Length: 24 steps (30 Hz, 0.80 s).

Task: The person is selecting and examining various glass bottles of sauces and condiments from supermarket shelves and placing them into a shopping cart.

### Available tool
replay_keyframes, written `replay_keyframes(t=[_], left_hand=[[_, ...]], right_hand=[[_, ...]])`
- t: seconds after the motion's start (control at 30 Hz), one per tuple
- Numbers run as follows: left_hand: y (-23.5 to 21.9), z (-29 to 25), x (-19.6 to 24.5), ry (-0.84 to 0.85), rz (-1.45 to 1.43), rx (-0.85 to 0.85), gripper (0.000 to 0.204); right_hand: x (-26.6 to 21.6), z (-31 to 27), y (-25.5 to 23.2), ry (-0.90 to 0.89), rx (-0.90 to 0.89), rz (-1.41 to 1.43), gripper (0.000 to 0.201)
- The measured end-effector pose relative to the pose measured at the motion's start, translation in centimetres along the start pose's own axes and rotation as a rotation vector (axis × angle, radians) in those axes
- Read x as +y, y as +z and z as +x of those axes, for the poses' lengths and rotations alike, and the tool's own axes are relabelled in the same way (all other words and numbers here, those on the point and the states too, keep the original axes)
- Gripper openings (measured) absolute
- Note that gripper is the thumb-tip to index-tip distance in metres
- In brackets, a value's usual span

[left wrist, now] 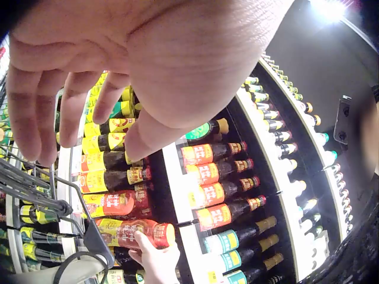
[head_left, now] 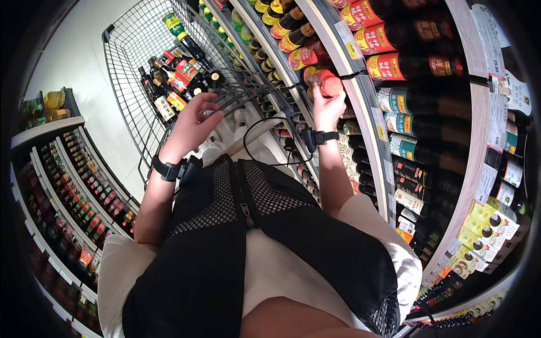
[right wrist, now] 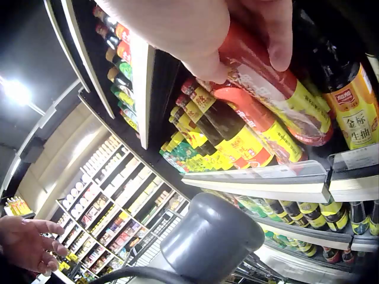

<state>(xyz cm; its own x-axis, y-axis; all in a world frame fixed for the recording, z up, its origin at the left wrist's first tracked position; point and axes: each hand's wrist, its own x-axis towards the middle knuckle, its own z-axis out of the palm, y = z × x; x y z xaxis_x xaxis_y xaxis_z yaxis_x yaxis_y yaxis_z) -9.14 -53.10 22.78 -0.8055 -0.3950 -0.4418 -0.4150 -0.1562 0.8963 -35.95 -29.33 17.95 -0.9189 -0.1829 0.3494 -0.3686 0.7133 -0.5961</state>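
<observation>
My right hand (head_left: pixel 328 110) grips a red-and-yellow sauce bottle (right wrist: pixel 269 89) at a shelf, thumb and fingers around its upper part. In the head view, its red cap points toward me. The bottle leans over the shelf's front rail in the right wrist view, next to another red-topped bottle (right wrist: pixel 254 112) and a dark soy sauce bottle (right wrist: pixel 349 94). My left hand (head_left: pixel 194 127) hangs in the air near the shopping cart (head_left: pixel 121 73), fingers spread and holding nothing. In the left wrist view, the left palm (left wrist: pixel 148 53) fills the top.
Several dark bottles (head_left: pixel 180 73) and a green-labelled bottle (head_left: pixel 174 25) lie in the cart. Shelves of sauces (head_left: pixel 389 67) rise on the right, with price strips (head_left: pixel 380 124) along their edges. Another stocked shelf (head_left: pixel 73 186) stands at the left. A black cable (head_left: pixel 246 138) loops between my arms.
</observation>
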Motion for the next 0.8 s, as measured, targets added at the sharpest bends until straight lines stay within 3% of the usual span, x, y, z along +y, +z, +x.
replay_keyframes(t=[0.17,0.4,0.57,0.8], left_hand=[[0.0,-0.1,0.0,-0.011,-0.005,0.013,0.046],[-0.2,-0.2,-0.3,-0.017,-0.011,0.040,0.046],[-0.4,-0.1,-0.9,-0.023,-0.026,0.060,0.044],[-1.1,0.2,-2.0,0.037,-0.043,0.109,0.046]], right_hand=[[0.4,1.6,1.3,0.002,-0.082,-0.007,0.050],[4.4,3.4,4.7,0.058,-0.130,-0.091,0.042],[7.8,4.3,6.8,0.133,-0.155,-0.185,0.044],[8.5,5.5,7.9,0.254,-0.231,-0.296,0.049]])
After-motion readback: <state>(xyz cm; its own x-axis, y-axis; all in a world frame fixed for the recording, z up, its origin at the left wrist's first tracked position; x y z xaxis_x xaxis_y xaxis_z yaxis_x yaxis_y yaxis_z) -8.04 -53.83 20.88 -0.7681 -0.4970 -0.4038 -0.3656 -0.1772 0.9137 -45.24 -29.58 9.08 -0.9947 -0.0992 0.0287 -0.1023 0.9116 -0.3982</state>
